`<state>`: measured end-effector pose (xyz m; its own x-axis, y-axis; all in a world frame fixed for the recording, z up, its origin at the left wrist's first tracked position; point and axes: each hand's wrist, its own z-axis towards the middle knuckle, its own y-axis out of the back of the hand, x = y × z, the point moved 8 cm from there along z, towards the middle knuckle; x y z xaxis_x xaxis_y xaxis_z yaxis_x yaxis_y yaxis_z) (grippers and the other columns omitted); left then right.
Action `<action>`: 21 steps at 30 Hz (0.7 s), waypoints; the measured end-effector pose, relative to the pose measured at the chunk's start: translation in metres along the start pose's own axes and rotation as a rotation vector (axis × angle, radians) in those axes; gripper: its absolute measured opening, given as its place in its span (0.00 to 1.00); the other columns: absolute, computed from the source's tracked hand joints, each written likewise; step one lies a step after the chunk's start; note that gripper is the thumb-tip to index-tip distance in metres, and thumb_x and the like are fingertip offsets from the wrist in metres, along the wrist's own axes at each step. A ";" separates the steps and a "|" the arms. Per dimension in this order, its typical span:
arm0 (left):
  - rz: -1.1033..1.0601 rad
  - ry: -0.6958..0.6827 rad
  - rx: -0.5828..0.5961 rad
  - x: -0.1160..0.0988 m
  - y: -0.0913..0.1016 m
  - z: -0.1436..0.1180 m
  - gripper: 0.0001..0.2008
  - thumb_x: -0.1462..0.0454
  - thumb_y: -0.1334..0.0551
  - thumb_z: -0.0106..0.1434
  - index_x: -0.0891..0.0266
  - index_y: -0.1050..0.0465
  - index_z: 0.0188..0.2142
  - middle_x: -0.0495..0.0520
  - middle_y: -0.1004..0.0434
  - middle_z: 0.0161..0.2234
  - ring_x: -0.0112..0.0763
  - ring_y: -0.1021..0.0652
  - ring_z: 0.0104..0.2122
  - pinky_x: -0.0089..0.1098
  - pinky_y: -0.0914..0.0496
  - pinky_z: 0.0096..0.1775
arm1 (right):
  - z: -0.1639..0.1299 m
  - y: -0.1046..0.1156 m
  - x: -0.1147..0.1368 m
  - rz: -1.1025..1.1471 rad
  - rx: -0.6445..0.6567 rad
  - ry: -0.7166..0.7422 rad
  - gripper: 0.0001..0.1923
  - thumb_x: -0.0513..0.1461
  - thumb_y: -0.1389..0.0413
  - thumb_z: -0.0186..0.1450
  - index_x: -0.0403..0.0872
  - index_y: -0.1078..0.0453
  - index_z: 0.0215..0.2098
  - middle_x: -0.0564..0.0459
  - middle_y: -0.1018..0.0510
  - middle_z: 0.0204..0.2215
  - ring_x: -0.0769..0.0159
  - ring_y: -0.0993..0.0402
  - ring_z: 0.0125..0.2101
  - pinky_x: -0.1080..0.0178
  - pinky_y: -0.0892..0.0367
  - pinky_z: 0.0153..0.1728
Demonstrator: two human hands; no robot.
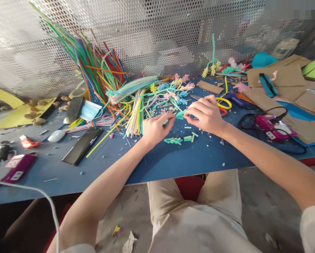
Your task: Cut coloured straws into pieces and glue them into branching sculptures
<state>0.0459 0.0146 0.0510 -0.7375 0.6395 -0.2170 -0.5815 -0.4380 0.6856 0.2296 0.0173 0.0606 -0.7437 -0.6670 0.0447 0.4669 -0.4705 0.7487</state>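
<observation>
A small green pipe-cleaner piece spans the gap between my hands, just above the blue table. My left hand is closed, its thumb and forefinger at the piece's left end. From the right, my right hand pinches the other end with its fingertips. Below them lie a green leaf-like pipe-cleaner sprig and several short cut green pieces. Behind my hands is a heap of pink, yellow and blue pipe-cleaner sprigs. A pointed metal blade shows partly behind my right hand.
Long pipe cleaners lean against a perforated metal panel. A cut bundle lies left of centre. To the left are a black phone and a face mask. Cardboard and a magenta corded device lie right.
</observation>
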 end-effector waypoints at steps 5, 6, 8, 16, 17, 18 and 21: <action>0.036 -0.057 -0.030 -0.003 0.001 -0.001 0.09 0.58 0.36 0.73 0.52 0.16 0.44 0.47 0.12 0.38 0.25 0.18 0.26 0.29 0.35 0.29 | 0.003 0.001 0.000 -0.023 -0.009 -0.015 0.11 0.45 0.47 0.75 0.55 0.26 0.36 0.55 0.17 0.38 0.56 0.27 0.41 0.47 0.41 0.49; 0.037 -0.064 -0.034 -0.003 0.001 -0.002 0.08 0.58 0.36 0.73 0.52 0.16 0.44 0.46 0.12 0.38 0.24 0.18 0.26 0.30 0.35 0.29 | 0.003 0.002 -0.001 -0.022 -0.009 -0.019 0.12 0.45 0.47 0.75 0.55 0.26 0.35 0.55 0.17 0.37 0.56 0.27 0.40 0.47 0.41 0.49; 0.038 -0.072 -0.040 -0.003 0.001 -0.002 0.08 0.58 0.36 0.73 0.52 0.16 0.44 0.46 0.12 0.38 0.24 0.18 0.27 0.30 0.34 0.29 | 0.004 0.002 -0.001 -0.018 -0.010 -0.021 0.12 0.45 0.47 0.75 0.55 0.26 0.35 0.55 0.17 0.37 0.56 0.27 0.40 0.47 0.41 0.48; 0.037 -0.041 -0.029 0.000 0.000 0.000 0.09 0.58 0.36 0.73 0.53 0.16 0.43 0.47 0.12 0.38 0.25 0.18 0.26 0.30 0.33 0.29 | 0.000 0.000 -0.006 0.039 -0.037 -0.003 0.09 0.45 0.45 0.74 0.54 0.28 0.37 0.55 0.18 0.38 0.57 0.26 0.42 0.48 0.42 0.50; 0.035 -0.033 -0.030 0.001 0.001 0.001 0.09 0.58 0.36 0.73 0.53 0.16 0.44 0.47 0.12 0.38 0.25 0.18 0.26 0.29 0.34 0.29 | -0.001 0.002 -0.007 0.054 -0.051 -0.007 0.08 0.46 0.45 0.74 0.54 0.28 0.39 0.54 0.18 0.39 0.56 0.25 0.42 0.48 0.42 0.50; 0.032 -0.022 -0.032 0.003 0.002 0.001 0.09 0.58 0.36 0.73 0.53 0.16 0.44 0.47 0.12 0.38 0.25 0.19 0.26 0.29 0.34 0.28 | -0.001 0.004 -0.009 0.068 -0.072 -0.014 0.08 0.47 0.44 0.73 0.53 0.28 0.40 0.52 0.18 0.40 0.56 0.25 0.43 0.49 0.41 0.50; 0.018 0.013 -0.024 0.010 0.003 0.002 0.09 0.57 0.37 0.73 0.52 0.17 0.44 0.47 0.12 0.39 0.25 0.18 0.27 0.29 0.34 0.28 | -0.001 0.009 -0.016 0.096 -0.103 -0.034 0.11 0.49 0.44 0.73 0.52 0.27 0.44 0.49 0.19 0.43 0.54 0.24 0.46 0.51 0.39 0.48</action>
<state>0.0373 0.0208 0.0520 -0.7520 0.6233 -0.2143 -0.5765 -0.4645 0.6722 0.2462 0.0230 0.0654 -0.7080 -0.6929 0.1365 0.5822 -0.4633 0.6681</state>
